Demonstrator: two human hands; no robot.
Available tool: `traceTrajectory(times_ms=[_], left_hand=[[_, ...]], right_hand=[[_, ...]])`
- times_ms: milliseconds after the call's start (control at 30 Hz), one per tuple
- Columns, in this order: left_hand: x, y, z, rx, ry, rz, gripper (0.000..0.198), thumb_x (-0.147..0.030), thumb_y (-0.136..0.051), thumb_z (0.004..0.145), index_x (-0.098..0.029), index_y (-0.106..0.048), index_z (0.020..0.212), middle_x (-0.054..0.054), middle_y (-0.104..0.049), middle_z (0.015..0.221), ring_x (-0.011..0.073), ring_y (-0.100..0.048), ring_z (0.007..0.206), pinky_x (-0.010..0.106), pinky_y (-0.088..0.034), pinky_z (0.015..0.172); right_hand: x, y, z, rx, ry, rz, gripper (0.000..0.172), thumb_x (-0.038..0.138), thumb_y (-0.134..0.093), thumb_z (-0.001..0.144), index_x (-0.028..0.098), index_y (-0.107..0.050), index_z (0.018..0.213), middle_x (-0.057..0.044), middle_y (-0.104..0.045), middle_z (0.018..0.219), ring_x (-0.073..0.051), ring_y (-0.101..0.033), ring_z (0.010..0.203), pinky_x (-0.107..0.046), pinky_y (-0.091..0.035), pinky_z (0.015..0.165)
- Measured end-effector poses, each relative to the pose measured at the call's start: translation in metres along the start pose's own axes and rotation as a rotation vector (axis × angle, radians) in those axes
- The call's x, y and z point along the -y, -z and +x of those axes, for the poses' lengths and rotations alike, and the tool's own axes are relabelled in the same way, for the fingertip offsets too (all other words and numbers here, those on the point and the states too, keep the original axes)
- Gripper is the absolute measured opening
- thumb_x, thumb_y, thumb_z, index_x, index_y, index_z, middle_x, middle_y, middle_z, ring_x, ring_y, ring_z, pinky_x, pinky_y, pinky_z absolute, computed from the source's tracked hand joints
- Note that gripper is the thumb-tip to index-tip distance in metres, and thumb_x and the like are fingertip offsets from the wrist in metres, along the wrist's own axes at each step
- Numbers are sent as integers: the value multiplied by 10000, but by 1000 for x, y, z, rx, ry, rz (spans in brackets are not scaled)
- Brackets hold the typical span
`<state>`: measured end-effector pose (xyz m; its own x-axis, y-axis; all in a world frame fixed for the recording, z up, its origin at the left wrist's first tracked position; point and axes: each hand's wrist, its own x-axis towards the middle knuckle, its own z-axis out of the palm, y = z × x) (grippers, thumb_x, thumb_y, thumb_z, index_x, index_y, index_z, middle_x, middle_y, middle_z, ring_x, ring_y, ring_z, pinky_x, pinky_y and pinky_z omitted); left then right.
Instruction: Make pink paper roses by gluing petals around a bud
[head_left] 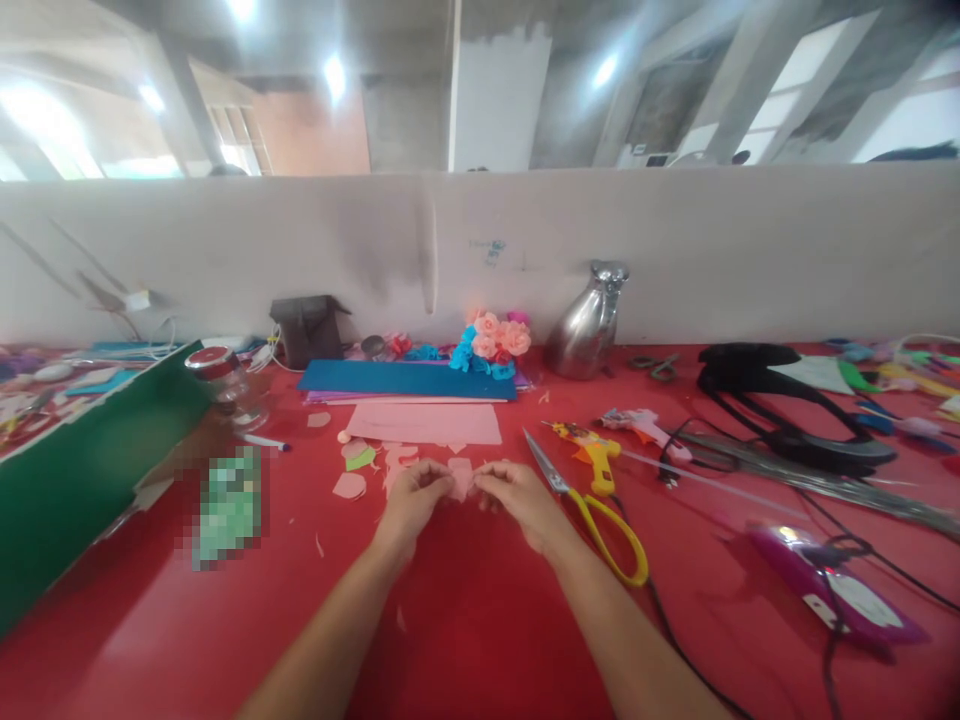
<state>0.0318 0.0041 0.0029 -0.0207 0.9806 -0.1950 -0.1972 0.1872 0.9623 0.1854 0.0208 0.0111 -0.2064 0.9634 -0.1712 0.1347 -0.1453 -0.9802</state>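
Observation:
A small pink paper petal (460, 479) is stretched between my two hands over the red table. My left hand (405, 502) pinches its left edge between thumb and fingers. On the opposite edge, my right hand (519, 500) has a similar pinch. Loose pink petals (349, 486) and a green paper piece (361, 459) lie to the left of my left hand. Just beyond the hands is a flat pink sheet (427, 423), with folded blue paper (405, 379) behind it. Scissors (609, 535) with yellow handles lie right of my right hand, beside a yellow glue gun (598, 462).
Paper flowers (495, 340) and a steel jug (589, 325) stand at the back. A glass jar (232, 392), a pen (266, 442) and a green board (105, 475) are on the left. Rightward lie a pink glue gun (649, 430), cables and a purple power strip (840, 590).

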Motion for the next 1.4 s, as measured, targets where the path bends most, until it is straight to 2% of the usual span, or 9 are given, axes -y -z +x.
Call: traceTrajectory(times_ms=[167, 433, 533, 633, 700, 833, 1133, 1267, 1400], left_hand=[[4, 2, 3, -21, 4, -37, 103, -232, -644, 631, -161, -575, 658, -26, -575, 586, 93, -508, 564, 221, -398, 597], [9, 7, 7, -87, -78, -74, 146, -281, -638, 661, -176, -549, 708, -30, -567, 624, 103, -533, 593, 240, -427, 628], [12, 9, 9, -73, -97, -16, 162, -296, -634, 685, -172, -562, 759, -30, -568, 635, 103, -534, 601, 242, -425, 637], [12, 10, 9, -70, -92, 21, 156, -281, -627, 702, -163, -571, 788, -28, -567, 622, 102, -530, 592, 245, -424, 644], [11, 10, 8, -73, -83, 24, 162, -260, -635, 699, -157, -584, 813, -21, -579, 639, 104, -542, 597, 252, -432, 656], [10, 9, 5, -46, -67, 46, 244, -202, -662, 683, -151, -607, 916, 10, -625, 737, 117, -588, 654, 266, -450, 698], [5, 4, -1, 104, -69, 106, 270, -205, -674, 702, -144, -638, 963, 53, -687, 788, 156, -638, 756, 280, -477, 749], [9, 5, 2, 100, -155, 267, 189, -189, -629, 712, -152, -671, 892, 62, -698, 855, 167, -630, 797, 275, -471, 744], [13, 7, 4, 76, -296, 545, 169, -144, -547, 725, -174, -698, 794, 34, -695, 763, 160, -615, 725, 266, -451, 690]], right_hand=[[-4, 2, 2, -25, -2, -25, 143, 265, -558, 690, 151, -636, 655, -31, -677, 663, -106, -536, 520, -231, -369, 522], [-15, 9, 9, -148, 76, -617, 143, 231, -539, 698, 195, -665, 641, -35, -690, 658, -187, -633, 671, -270, -418, 623], [-20, 10, 12, -189, 80, -685, 152, 246, -571, 705, 207, -694, 786, -42, -715, 769, -201, -651, 758, -270, -431, 652], [-23, 9, 12, -282, 118, -684, 232, 299, -589, 731, 225, -667, 937, -25, -704, 745, -193, -649, 716, -268, -434, 628], [-23, 7, 9, -292, 190, -619, 222, 370, -536, 797, 224, -656, 913, -16, -687, 697, -179, -636, 659, -270, -436, 613], [-17, -2, 4, -189, 313, -452, 279, 441, -506, 833, 211, -659, 872, -36, -707, 782, -176, -641, 711, -288, -457, 683], [-11, -7, 1, -65, 320, -469, 210, 368, -528, 815, 212, -661, 766, -8, -718, 798, -158, -614, 677, -384, -418, 839], [-9, -9, -1, -75, 339, -490, 212, 350, -543, 819, 197, -639, 708, -23, -713, 763, -146, -595, 622, -349, -423, 786], [-8, -10, -2, -83, 357, -531, 202, 333, -545, 813, 197, -632, 692, -18, -690, 701, -149, -582, 611, -295, -430, 666]])
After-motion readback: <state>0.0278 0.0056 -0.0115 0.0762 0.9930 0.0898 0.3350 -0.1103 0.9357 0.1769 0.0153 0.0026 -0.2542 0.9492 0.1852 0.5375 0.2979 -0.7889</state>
